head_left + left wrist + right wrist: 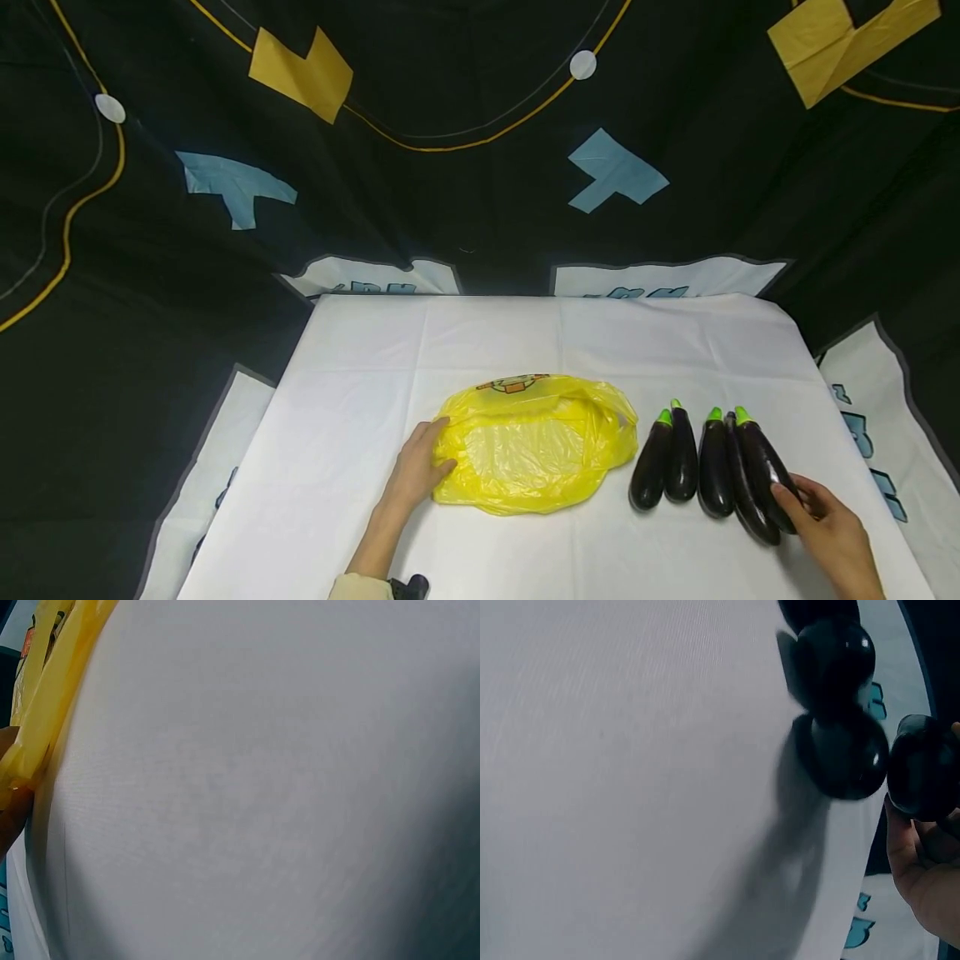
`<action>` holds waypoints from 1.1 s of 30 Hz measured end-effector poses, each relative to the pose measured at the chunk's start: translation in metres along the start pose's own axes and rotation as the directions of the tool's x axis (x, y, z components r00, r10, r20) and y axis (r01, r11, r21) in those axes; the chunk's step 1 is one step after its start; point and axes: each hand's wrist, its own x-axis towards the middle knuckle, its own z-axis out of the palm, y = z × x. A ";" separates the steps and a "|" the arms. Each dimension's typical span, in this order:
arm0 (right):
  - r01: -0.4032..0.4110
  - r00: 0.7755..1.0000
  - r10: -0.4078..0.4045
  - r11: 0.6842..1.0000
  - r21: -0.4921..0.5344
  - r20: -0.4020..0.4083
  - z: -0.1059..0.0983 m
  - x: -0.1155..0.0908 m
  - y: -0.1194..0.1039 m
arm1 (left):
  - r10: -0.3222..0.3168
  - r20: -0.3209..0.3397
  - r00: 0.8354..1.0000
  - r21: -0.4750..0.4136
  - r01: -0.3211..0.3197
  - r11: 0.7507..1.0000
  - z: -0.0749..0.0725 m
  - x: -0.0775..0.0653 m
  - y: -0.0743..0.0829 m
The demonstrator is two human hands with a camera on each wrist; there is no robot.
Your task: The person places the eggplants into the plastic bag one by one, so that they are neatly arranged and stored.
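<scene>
A yellow plastic bag [525,454] lies on the white-covered table, its mouth spread wide and a printed picture near its far edge. My left hand [417,467] holds the bag's left edge between thumb and fingers; the left wrist view catches only a strip of yellow film [49,697] and part of the hand. To the right of the bag, several dark eggplants with green tips lie side by side. My right hand [831,527] grips the lower end of the rightmost eggplant [763,467]. In the right wrist view, that eggplant [922,771] sits between thumb and fingers.
The other eggplants [716,467] stand close to the held one, with two more nearer the bag. The white tablecloth [487,333] covers the table. Behind it hangs a dark cloth [450,208] with yellow and blue shapes.
</scene>
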 end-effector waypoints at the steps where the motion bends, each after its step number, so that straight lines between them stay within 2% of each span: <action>1: 0.004 1.000 -0.004 1.000 0.001 -0.001 0.001 -0.001 -0.002 | 0.001 0.000 1.000 -0.002 -0.001 1.000 0.000 0.000 0.000; 10: 0.006 1.000 -0.007 0.999 0.033 0.020 0.004 -0.012 -0.018 | -0.010 0.016 1.000 -0.005 0.010 1.000 0.000 -0.001 0.001; 16: 0.051 0.998 -0.051 0.998 0.021 0.034 0.007 -0.020 -0.028 | -0.007 0.010 1.000 0.000 0.007 1.000 -0.001 0.000 0.001; 20: 0.065 0.995 -0.067 0.998 0.022 0.074 0.013 -0.025 -0.036 | -0.008 0.008 1.000 -0.004 0.008 1.000 -0.001 0.000 0.001; 26: 0.123 0.983 -0.126 0.992 0.033 0.136 0.026 -0.034 -0.047 | -0.024 0.022 0.999 -0.014 0.025 1.000 -0.001 0.000 0.001; 33: 0.197 0.957 -0.202 0.979 0.045 0.209 0.035 -0.040 -0.060 | -0.037 0.025 0.999 -0.025 0.038 0.999 0.000 -0.001 0.002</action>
